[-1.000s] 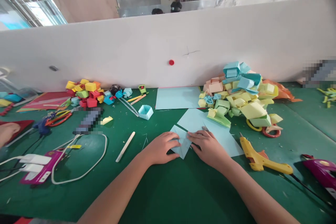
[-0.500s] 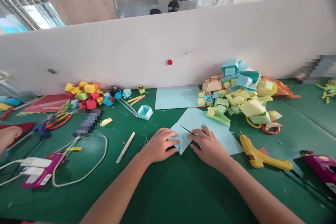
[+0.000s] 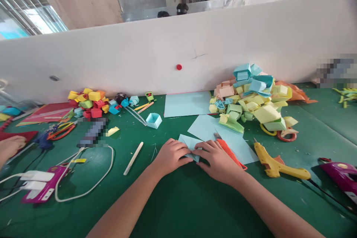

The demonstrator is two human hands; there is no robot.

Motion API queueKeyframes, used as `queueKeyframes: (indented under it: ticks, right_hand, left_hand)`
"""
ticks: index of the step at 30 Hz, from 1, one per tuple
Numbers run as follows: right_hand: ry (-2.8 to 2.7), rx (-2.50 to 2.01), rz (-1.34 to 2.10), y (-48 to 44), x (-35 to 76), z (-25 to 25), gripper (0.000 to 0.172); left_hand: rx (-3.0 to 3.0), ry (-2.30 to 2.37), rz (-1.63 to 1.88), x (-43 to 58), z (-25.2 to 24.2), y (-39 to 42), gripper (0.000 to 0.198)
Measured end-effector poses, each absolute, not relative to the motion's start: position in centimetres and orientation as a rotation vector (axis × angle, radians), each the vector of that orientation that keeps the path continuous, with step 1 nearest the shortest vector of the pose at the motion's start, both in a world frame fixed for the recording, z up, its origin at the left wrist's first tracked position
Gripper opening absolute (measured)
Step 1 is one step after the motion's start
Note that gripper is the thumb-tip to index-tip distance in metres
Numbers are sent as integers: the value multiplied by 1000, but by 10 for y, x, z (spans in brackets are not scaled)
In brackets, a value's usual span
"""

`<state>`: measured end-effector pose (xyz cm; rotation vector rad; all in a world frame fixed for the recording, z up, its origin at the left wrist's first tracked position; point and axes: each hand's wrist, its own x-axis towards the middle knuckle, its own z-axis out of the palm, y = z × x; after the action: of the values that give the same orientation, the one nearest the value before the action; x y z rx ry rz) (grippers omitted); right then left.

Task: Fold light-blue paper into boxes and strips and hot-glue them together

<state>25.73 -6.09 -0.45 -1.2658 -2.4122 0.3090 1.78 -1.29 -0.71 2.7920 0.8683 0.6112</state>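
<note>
A small piece of light blue paper (image 3: pixel 186 141) lies on the green table with a folded edge near me. My left hand (image 3: pixel 173 155) grips its left part, fingers bent and thumb at the near edge. From the other side, my right hand (image 3: pixel 216 159) pinches the same piece, its fingertips close to my left thumb. The fold under the fingers is partly hidden. Beyond my right hand lies a larger light blue sheet (image 3: pixel 208 125). An orange-handled tool with a metal tip (image 3: pixel 230 153) rests on it, partly covered by that hand.
A yellow glue gun (image 3: pixel 279 165) lies right, below a heap of folded paper boxes (image 3: pixel 259 100). An open blue paper box (image 3: pixel 154 120), a glue stick (image 3: pixel 133 158), a phone (image 3: pixel 93 132) and a corded power strip (image 3: pixel 46 184) are left. Another person's hand (image 3: pixel 11 147) shows far left.
My right hand has shifted left, closer to my left hand, uncovering the orange tool. The small blue piece has been folded over and now sits apart from the larger sheet.
</note>
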Motion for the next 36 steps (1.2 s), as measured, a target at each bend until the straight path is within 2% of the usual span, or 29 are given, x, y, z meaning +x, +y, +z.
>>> queueKeyframes:
  ticks: [3,13,23,30,36]
  right_hand:
    - [-2397,-1204,382,-60,257,-6,26]
    - [-2277,-1342,422,-48,270,-7,21]
    - [-2195,-1429,484,-46,272,-6,20]
    - [-2197,-1490,450,-44,271,-10,25]
    - [-2145,-1596,404,-44,263,-19,25]
  left_hand:
    - [2792,929,625,22,-7,-17,36]
    - [2580,818,553,13,-5,-12,21]
    - [2273,1075,584,11,-2,-16,36]
    - [2347,1078,730,12,-7,-12,16]
    - [2465,1037,718,13,-7,-12,13]
